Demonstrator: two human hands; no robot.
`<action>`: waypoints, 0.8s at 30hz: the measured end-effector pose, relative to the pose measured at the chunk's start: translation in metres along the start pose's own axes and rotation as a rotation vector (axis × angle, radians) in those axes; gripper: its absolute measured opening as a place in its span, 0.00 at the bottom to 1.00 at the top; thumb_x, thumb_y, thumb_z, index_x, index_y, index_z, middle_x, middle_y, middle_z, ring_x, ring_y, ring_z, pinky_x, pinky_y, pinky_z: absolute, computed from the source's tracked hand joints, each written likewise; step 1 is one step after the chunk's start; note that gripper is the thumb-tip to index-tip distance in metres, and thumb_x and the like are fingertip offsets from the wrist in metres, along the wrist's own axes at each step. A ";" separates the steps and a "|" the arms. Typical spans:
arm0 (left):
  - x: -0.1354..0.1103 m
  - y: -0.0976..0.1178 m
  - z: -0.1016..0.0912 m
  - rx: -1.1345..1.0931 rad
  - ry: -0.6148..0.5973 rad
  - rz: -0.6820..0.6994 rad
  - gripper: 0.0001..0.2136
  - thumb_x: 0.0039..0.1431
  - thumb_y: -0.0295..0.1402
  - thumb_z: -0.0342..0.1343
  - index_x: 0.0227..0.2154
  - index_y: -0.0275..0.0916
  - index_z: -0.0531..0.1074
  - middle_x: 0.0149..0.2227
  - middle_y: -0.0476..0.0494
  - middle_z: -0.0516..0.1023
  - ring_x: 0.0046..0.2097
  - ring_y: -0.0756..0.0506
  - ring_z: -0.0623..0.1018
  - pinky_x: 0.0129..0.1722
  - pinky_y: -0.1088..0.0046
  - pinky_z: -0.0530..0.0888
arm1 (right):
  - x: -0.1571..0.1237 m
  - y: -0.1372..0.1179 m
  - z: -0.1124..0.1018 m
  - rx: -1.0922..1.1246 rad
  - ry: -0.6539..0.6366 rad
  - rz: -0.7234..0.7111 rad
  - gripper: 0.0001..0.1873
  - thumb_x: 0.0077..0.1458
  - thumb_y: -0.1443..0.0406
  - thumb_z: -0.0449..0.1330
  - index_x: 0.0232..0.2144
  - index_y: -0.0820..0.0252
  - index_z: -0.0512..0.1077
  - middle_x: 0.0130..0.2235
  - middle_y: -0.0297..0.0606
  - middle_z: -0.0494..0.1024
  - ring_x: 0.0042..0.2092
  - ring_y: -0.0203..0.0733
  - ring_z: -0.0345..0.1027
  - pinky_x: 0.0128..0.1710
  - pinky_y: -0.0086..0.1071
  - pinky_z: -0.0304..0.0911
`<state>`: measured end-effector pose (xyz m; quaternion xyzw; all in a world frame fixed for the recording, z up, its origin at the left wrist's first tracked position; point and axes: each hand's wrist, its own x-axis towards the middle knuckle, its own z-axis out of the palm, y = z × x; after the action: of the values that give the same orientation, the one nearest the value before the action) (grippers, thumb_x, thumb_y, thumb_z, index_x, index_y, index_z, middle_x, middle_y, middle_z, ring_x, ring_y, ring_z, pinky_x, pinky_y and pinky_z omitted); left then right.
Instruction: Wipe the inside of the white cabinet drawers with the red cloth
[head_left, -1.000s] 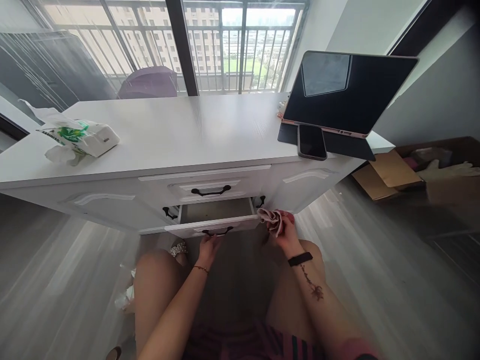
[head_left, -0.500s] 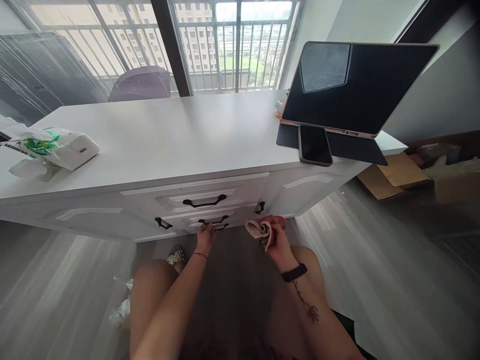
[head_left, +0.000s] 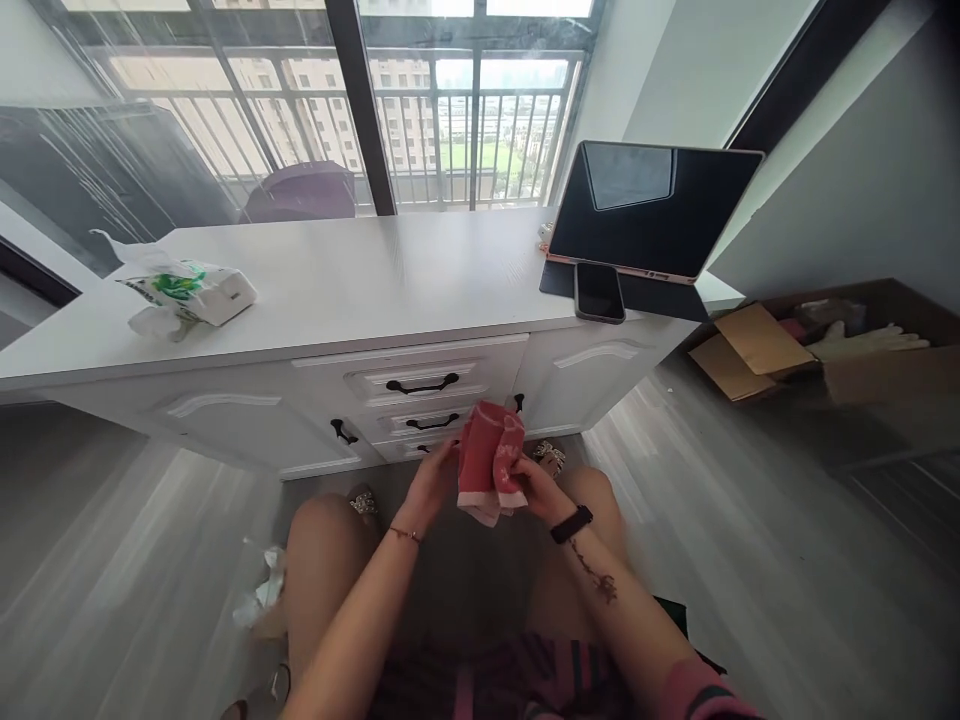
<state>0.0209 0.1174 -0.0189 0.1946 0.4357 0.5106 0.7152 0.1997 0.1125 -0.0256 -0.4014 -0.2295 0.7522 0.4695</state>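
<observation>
I sit in front of a white desk with its drawers closed. Both hands hold a red cloth with a pale edge above my knees. My left hand grips the cloth's left side. My right hand, with a black band on its wrist, pinches the cloth's right side. The cloth hangs partly unfolded between them, just in front of the lower drawer handle.
A tissue pack lies on the desk's left. A tablet on a stand and a phone sit on its right end. A cardboard box holding gloves stands on the floor at right. Crumpled paper lies by my left leg.
The lower drawer went from pulled out to closed. My left hand left its handle and joined the right hand on the red cloth, which now hangs spread out instead of bunched.
</observation>
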 end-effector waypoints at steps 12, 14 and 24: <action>-0.170 0.008 0.009 0.545 0.214 0.443 0.19 0.47 0.39 0.66 0.41 0.39 0.72 0.39 0.45 0.79 0.40 0.45 0.77 0.42 0.71 0.72 | -0.113 0.045 0.057 -0.145 -0.230 -0.198 0.26 0.38 0.73 0.61 0.43 0.52 0.73 0.38 0.29 0.77 0.37 0.36 0.67 0.37 0.26 0.62; -0.178 0.005 0.007 0.396 0.147 0.381 0.20 0.46 0.38 0.66 0.43 0.39 0.73 0.40 0.44 0.80 0.41 0.44 0.78 0.42 0.70 0.72 | -0.126 0.043 0.064 -0.143 -0.240 -0.246 0.27 0.39 0.72 0.61 0.45 0.51 0.71 0.40 0.29 0.76 0.39 0.37 0.67 0.37 0.26 0.62; -0.198 0.005 -0.005 0.116 0.118 0.419 0.16 0.51 0.36 0.63 0.43 0.39 0.72 0.42 0.45 0.79 0.41 0.47 0.78 0.40 0.74 0.73 | -0.171 0.009 0.097 0.079 -0.137 -0.359 0.16 0.47 0.61 0.66 0.40 0.49 0.70 0.43 0.29 0.74 0.39 0.37 0.68 0.39 0.29 0.65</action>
<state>-0.0054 -0.0592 0.0660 0.2915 0.4553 0.6327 0.5545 0.1560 -0.0411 0.0895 -0.2832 -0.2992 0.6905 0.5946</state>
